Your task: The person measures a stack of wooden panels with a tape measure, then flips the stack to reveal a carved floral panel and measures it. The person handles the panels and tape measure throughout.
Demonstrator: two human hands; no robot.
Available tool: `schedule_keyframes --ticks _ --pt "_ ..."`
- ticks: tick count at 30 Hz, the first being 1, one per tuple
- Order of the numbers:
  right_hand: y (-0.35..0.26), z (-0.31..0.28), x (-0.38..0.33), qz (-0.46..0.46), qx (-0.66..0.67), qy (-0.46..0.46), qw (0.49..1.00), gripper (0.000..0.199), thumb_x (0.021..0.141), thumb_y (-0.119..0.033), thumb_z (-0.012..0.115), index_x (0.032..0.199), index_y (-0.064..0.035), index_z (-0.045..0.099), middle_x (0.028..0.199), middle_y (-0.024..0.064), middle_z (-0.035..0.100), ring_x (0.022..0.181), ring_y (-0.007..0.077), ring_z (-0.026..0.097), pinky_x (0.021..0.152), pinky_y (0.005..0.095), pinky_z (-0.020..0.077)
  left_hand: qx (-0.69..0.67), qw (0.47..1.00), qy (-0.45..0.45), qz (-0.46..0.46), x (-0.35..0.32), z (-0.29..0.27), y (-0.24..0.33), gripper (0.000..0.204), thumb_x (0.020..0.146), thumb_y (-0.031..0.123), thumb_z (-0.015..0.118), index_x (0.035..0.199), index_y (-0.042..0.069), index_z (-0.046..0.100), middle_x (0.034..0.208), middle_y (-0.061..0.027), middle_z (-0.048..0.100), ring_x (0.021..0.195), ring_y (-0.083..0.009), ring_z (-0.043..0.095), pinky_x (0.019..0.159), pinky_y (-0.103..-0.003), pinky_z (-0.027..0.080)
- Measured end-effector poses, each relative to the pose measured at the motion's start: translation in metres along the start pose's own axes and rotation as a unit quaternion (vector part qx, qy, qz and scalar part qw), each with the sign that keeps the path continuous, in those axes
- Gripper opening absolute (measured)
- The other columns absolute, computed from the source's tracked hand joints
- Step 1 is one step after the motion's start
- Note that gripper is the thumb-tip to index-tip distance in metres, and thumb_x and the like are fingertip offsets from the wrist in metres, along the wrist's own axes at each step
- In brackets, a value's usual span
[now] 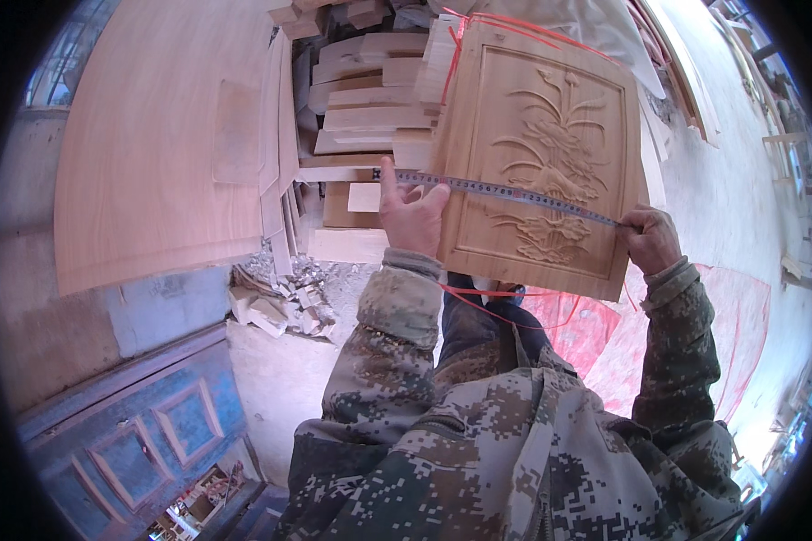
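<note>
A metal tape measure [525, 195] is stretched across a carved wooden panel [469, 117] with flowers and long leaves in relief inside a frame line. My left hand [412, 219] is closed about the blade just past the panel's left edge, index finger pointing up beside the tape's free end and thumb close to the blade. At the panel's right edge, my right hand [651, 239] pinches the other end of the blade. Whether a tape case lies inside that hand is hidden. The panel lies flat face up, tilted slightly in view.
Stacked wood boards [370, 117] fill the space left of the panel, beside a large plywood sheet [153, 153]. Below them lies a heap of wood scraps [284, 302]. Red strapping [550, 36] crosses the panel's far edge. A blue panelled piece [144, 442] stands lower left.
</note>
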State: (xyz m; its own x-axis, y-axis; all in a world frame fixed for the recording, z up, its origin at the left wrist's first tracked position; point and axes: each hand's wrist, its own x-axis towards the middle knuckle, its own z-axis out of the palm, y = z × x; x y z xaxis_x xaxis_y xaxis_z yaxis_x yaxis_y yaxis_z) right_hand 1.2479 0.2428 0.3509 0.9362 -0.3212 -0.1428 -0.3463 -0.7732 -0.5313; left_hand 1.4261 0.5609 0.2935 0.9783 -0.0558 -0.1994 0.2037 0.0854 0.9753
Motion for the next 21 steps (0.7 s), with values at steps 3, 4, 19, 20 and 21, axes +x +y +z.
schedule_keyframes --ticks 3,4,19,20,21 --pt "-0.001 -0.001 0.002 -0.010 -0.007 -0.003 1.000 0.012 0.082 -0.010 0.062 0.078 -0.0026 0.071 0.079 0.0180 0.066 0.074 0.0377 0.066 0.067 0.0447 0.0503 -0.053 0.998 0.009 -0.021 0.001 0.004 0.001 0.101 0.084 -0.008 0.072 0.165 -0.006 0.012 0.109 -0.0125 0.070 0.086 -0.0146 0.066 0.082 -0.025 0.055" --pt "-0.001 -0.001 0.002 -0.008 0.003 -0.010 1.000 0.013 0.082 -0.010 0.062 0.078 -0.0025 0.071 0.078 0.0181 0.066 0.074 0.0372 0.067 0.067 0.0443 0.0505 -0.083 0.996 0.011 -0.036 0.000 0.006 0.002 0.100 0.084 -0.009 0.070 0.165 -0.006 0.012 0.111 -0.0131 0.070 0.087 -0.0149 0.066 0.083 -0.026 0.055" --pt "0.002 -0.003 0.005 0.030 0.010 -0.029 0.999 0.014 0.080 -0.011 0.062 0.077 -0.0007 0.072 0.075 0.0200 0.065 0.070 0.0360 0.068 0.065 0.0436 0.0518 -0.032 0.996 0.082 0.030 0.009 0.015 0.002 0.096 0.079 -0.010 0.071 0.161 -0.014 0.020 0.086 -0.0026 0.065 0.068 -0.0072 0.055 0.059 -0.021 0.045" --pt "0.002 -0.002 0.005 0.021 0.007 -0.021 1.000 0.014 0.080 -0.011 0.062 0.077 -0.0007 0.072 0.075 0.0204 0.065 0.070 0.0366 0.068 0.065 0.0441 0.0517 -0.027 0.996 0.079 0.028 0.009 0.015 0.002 0.096 0.079 -0.010 0.071 0.161 -0.014 0.020 0.086 -0.0024 0.065 0.068 -0.0072 0.055 0.059 -0.022 0.045" --pt "0.001 -0.002 0.005 0.014 0.005 -0.014 1.000 0.014 0.080 -0.011 0.062 0.076 -0.0006 0.071 0.075 0.0208 0.065 0.070 0.0373 0.067 0.065 0.0445 0.0515 -0.023 0.997 0.075 0.026 0.008 0.016 0.002 0.096 0.079 -0.010 0.071 0.161 -0.014 0.020 0.085 -0.0022 0.065 0.067 -0.0072 0.054 0.058 -0.022 0.045"
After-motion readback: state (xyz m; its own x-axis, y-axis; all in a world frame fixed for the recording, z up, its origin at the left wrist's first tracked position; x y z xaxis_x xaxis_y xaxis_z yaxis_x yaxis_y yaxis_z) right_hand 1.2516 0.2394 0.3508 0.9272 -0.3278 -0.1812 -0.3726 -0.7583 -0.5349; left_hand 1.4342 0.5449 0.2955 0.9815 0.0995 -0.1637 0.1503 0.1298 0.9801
